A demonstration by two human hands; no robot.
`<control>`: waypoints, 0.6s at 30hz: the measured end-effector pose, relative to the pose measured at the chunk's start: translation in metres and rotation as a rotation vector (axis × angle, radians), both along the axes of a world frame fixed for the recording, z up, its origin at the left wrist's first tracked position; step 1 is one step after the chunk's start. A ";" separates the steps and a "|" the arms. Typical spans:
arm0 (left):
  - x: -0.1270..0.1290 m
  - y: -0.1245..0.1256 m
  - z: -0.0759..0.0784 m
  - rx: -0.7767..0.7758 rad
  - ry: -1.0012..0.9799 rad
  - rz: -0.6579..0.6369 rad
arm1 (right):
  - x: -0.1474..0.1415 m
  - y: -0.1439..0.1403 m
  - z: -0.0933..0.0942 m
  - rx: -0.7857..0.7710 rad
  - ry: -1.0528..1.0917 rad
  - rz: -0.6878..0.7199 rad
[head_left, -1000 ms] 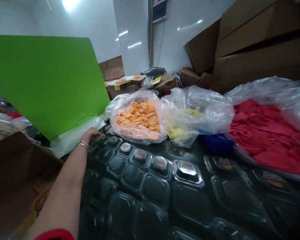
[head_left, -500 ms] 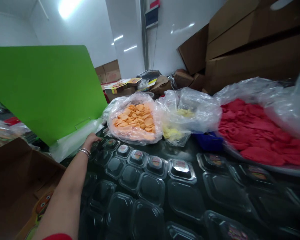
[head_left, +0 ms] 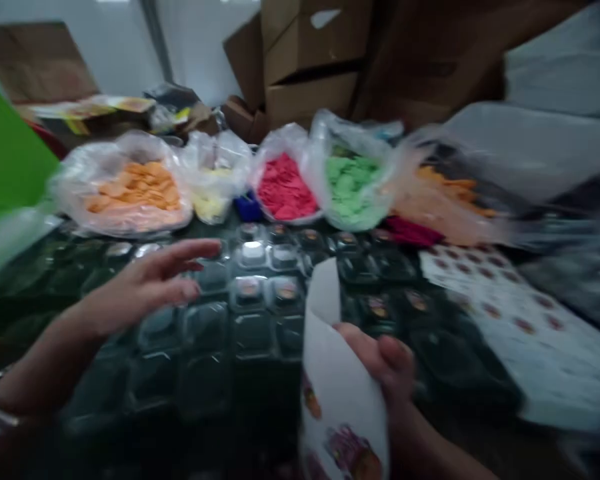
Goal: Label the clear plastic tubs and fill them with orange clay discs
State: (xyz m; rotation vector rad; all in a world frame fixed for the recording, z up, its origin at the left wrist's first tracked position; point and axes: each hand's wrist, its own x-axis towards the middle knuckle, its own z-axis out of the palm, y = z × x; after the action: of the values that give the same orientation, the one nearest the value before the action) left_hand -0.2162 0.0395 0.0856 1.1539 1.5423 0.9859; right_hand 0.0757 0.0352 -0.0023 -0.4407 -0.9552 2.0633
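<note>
The picture is blurred by motion. My left hand [head_left: 145, 287] hovers with fingers apart over rows of clear plastic clamshell boxes [head_left: 253, 293] on a dark table, holding nothing. A bracelet sits on that wrist. My right hand [head_left: 383, 363] grips a curled white sticker sheet [head_left: 337, 380] with printed labels, low in the middle. Some boxes carry round labels on their lids.
Along the back stand plastic bags of orange chips [head_left: 130, 190], yellow chips [head_left: 210, 197], red chips [head_left: 285, 190] and green chips [head_left: 353, 187]. Another sticker sheet [head_left: 510, 327] lies at right. A green board [head_left: 5, 160] is at left; cardboard boxes [head_left: 310, 60] are stacked behind.
The view has swung right, revealing green and further bags. My left hand pulled back from the far left boxes and lifted open. My right hand with the sticker sheet came into view.
</note>
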 end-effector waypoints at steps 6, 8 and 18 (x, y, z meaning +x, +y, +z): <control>0.154 -0.010 -0.029 -0.041 -0.443 -0.759 | 0.056 -0.012 0.011 -0.002 0.311 -0.016; 0.177 -0.010 -0.034 -0.116 -0.480 -0.754 | 0.076 -0.015 0.014 -0.017 0.244 -0.077; 0.261 -0.093 -0.069 0.532 0.380 -0.226 | 0.122 -0.036 0.007 -0.001 0.072 -0.570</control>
State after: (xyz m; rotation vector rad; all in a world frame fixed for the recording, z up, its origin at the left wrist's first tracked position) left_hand 0.0443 -0.0539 0.0171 1.9365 1.4254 1.0989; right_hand 0.1982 -0.0005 0.0050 -0.5608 -0.6851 1.5497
